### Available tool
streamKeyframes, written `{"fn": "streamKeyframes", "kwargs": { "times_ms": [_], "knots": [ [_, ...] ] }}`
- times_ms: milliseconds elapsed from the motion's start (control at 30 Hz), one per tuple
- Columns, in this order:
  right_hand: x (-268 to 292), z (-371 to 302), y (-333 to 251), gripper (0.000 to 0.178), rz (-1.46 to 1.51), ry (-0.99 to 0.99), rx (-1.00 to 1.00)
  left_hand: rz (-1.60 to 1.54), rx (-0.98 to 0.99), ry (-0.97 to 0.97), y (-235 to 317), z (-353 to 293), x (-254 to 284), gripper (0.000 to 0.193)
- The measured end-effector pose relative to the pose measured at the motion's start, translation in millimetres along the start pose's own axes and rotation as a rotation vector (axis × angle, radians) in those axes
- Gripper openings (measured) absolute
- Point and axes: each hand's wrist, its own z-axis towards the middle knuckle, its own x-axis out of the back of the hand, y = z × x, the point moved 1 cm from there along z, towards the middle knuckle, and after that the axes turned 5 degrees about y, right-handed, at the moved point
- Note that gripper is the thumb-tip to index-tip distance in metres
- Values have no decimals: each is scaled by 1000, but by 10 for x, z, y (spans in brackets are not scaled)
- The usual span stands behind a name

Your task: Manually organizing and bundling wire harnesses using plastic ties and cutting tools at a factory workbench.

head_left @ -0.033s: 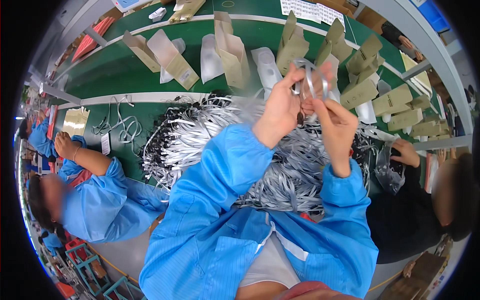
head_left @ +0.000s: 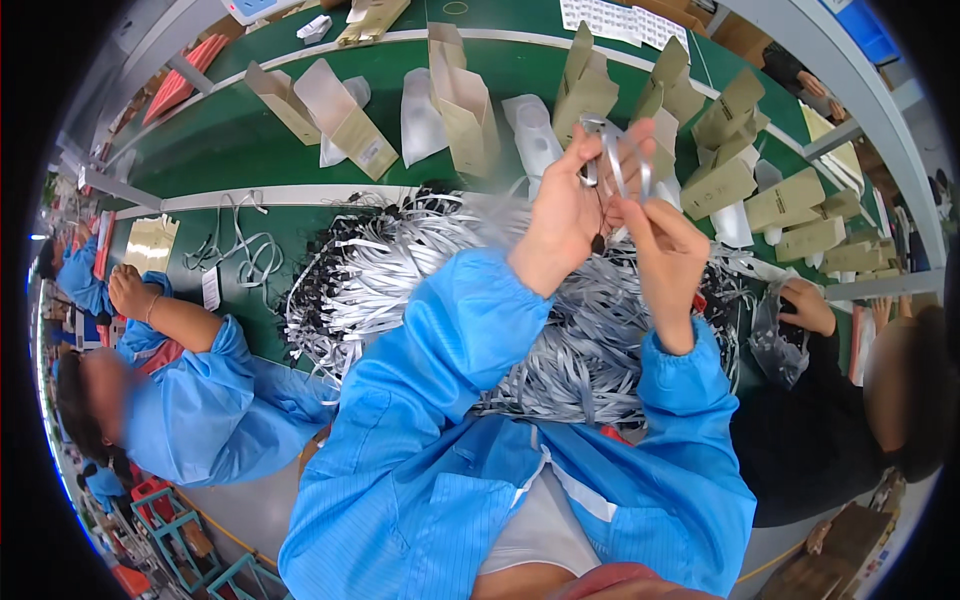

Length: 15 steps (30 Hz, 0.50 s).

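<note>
My left hand [head_left: 562,212] is raised above a big heap of grey lanyards [head_left: 400,262], palm up, with its thumb and fingers closed on a grey lanyard [head_left: 614,165]. The strap stands up in loops across the fingers. From the palm hangs a thin dark cord with a small black end piece [head_left: 598,243]. Just to the right, my right hand [head_left: 668,243] pinches the lower part of the same strap between thumb and fingers. The heap shows flat grey bands and black cord ends.
Open beige boxes [head_left: 467,110] and white wrapped pieces [head_left: 424,118] stand in a row behind the heap on the green table [head_left: 225,140]. Loose lanyards [head_left: 255,255] lie at left. Co-workers sit at both sides; the right one's hand [head_left: 808,306] is at a clear bag [head_left: 778,340].
Both my hands have shifted very slightly to the left with the lanyard, and its loops sit a little differently. The co-worker's hand at right has moved slightly.
</note>
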Motion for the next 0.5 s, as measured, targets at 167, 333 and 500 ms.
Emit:
{"fn": "streamKeyframes", "kwargs": {
  "times_ms": [167, 333, 500],
  "knots": [
    [-58, -117, 76, 30, -380, -51, 310, -239, -79, -138, 2, 244, 417, 42],
    [-72, -314, 364, 58, 270, -16, -209, -315, -23, -220, 89, 78, 164, 40],
    [-191, -200, 202, 78, 1222, -165, -850, 108, -40, -127, -210, -30, 130, 42]
  ]
}}
